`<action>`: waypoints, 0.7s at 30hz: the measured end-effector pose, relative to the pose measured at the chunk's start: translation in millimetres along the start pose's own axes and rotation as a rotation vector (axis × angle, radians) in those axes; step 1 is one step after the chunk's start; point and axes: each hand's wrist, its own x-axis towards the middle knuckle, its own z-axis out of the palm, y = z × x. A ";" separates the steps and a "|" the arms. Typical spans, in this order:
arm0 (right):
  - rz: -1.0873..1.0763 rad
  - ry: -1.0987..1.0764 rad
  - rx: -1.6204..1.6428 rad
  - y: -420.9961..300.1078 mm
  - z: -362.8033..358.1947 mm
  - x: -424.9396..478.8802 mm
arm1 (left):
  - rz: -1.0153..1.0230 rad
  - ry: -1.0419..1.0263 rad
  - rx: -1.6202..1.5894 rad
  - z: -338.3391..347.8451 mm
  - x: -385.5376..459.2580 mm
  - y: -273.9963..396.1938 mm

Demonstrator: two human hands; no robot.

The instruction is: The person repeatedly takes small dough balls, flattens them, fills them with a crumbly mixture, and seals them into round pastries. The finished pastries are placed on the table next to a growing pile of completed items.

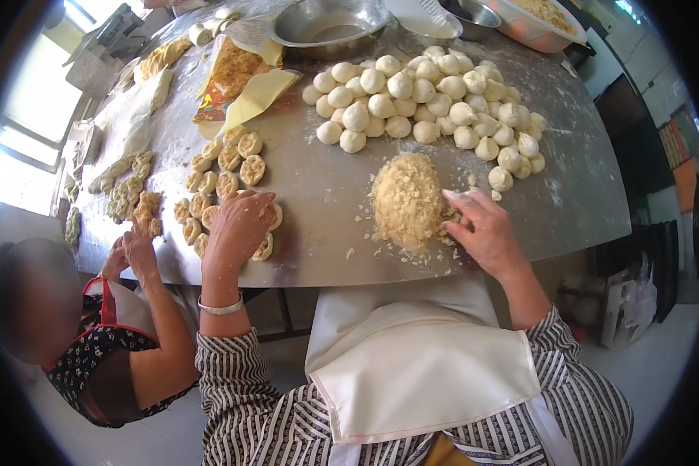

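My left hand [242, 221] reaches down over the right side of a group of flattened dough rounds with a crumbly filling [227, 157]; its fingertips are partly hidden, so whether it grips one cannot be told. My right hand [480, 227] is beside the right edge of a mound of pale crumbly filling [409, 201], thumb and fingers apart, with bits on the fingertips. Loose crumbs lie around the mound. Beyond it many closed, whitish dough balls [428, 99] are heaped together on the floury metal table [326, 233].
At left a co-worker's hands [137, 256] work by orange-brown filling [147, 208]. Further back are a sheet of dough [131, 122], an opened bag of crumbly filling [233, 70], a steel basin [329, 26], a white bowl [428, 23] and a tub of crumbs [536, 20].
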 end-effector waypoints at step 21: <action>0.379 0.047 0.802 14.4 23.0 6.9 | -0.118 0.036 -1.447 31.1 -7.8 92.8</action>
